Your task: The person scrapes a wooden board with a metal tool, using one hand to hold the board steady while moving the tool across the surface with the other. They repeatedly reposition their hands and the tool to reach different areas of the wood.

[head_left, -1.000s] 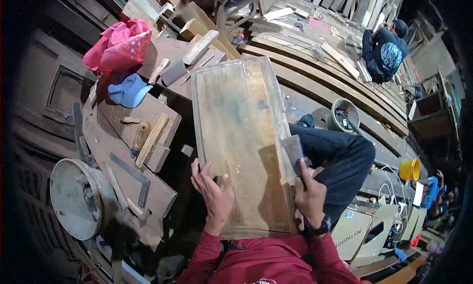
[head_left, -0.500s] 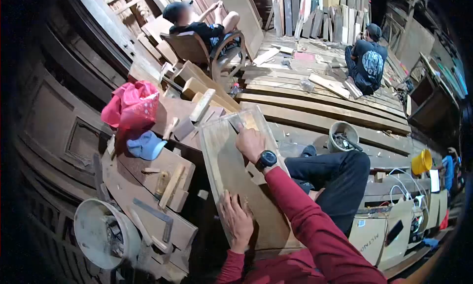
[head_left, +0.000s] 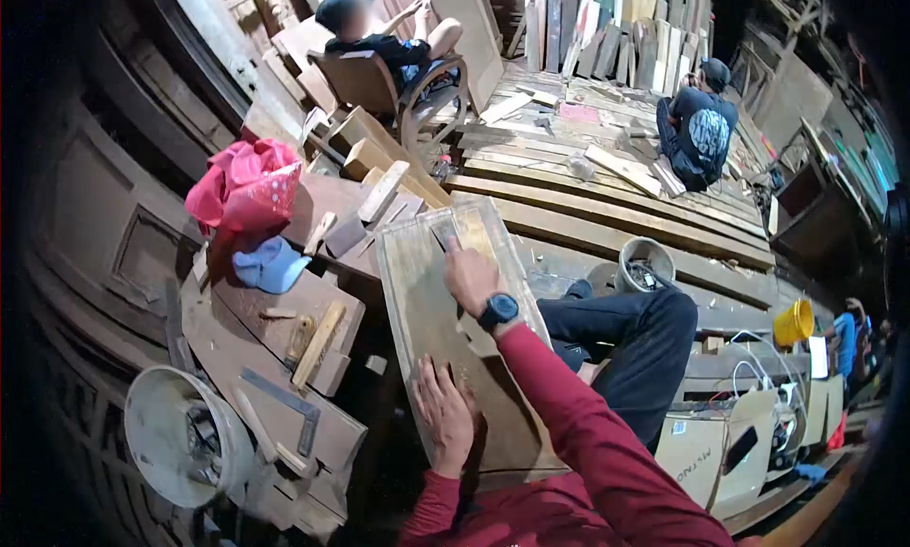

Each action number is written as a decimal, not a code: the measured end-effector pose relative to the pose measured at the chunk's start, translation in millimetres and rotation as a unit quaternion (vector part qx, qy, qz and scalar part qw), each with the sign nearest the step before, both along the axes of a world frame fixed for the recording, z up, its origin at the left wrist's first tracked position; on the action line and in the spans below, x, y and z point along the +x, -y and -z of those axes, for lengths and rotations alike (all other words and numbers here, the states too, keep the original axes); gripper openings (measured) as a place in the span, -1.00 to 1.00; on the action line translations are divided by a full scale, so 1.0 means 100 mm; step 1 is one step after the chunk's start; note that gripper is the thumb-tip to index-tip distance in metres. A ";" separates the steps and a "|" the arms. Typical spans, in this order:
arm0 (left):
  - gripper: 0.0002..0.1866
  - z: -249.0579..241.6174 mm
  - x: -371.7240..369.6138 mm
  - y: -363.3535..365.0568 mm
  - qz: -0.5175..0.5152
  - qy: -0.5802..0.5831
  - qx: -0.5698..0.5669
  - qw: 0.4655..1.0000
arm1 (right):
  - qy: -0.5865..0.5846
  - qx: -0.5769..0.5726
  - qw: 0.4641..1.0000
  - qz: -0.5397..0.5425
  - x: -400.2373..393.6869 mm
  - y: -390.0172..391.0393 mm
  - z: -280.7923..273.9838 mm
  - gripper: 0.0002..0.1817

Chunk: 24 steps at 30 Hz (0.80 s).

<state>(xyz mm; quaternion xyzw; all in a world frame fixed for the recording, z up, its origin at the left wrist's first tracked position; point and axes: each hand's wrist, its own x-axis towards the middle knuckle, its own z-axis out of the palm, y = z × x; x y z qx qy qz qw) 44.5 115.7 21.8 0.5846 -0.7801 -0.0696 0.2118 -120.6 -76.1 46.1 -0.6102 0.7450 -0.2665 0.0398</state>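
Note:
A wooden panel [head_left: 507, 381] with a raised frame edge lies across my lap, pointing away from me. My right hand [head_left: 471, 280], with a dark watch at its wrist, is closed round a thin dark blade-like tool [head_left: 444, 236] near the panel's far end; its handle is hidden in the fist. Lower down, my left hand [head_left: 445, 412] lies flat on the panel's left side, fingers spread, holding nothing.
At left are a bench with a metal square [head_left: 308, 424], a wood-handled tool [head_left: 300, 338], a blue cap [head_left: 272, 264], a pink bag [head_left: 248, 187] and a white bucket [head_left: 142, 443]. Another bucket [head_left: 626, 272] stands beyond my knee. Two people sit ahead; another is far right.
My right hand has shifted slightly down and left with the tool. The left hand stays flat on the panel. The whole view has moved a little.

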 end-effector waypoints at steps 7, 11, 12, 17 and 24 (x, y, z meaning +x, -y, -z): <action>-0.48 0.07 0.03 0.01 -0.008 -0.025 -0.006 1.000 | -0.013 0.015 1.000 -0.010 0.05 -0.26 -0.19 -0.61; -0.40 -0.12 0.01 -0.02 0.008 -0.063 -0.007 0.998 | -0.025 0.064 0.997 -0.032 0.19 -1.14 -0.12 -0.34; -0.38 -0.15 0.01 -0.02 0.016 -0.081 -0.019 0.996 | -0.029 0.100 0.994 -0.025 0.21 -1.24 -0.15 -0.33; -0.38 0.07 0.04 0.01 0.007 0.026 -0.031 0.999 | -0.002 -0.021 1.000 -0.009 0.10 -0.63 0.11 -0.63; -0.66 -0.32 0.08 0.40 -0.016 -0.028 0.101 0.994 | 0.041 -0.046 0.998 -0.021 0.00 -0.90 0.26 -0.61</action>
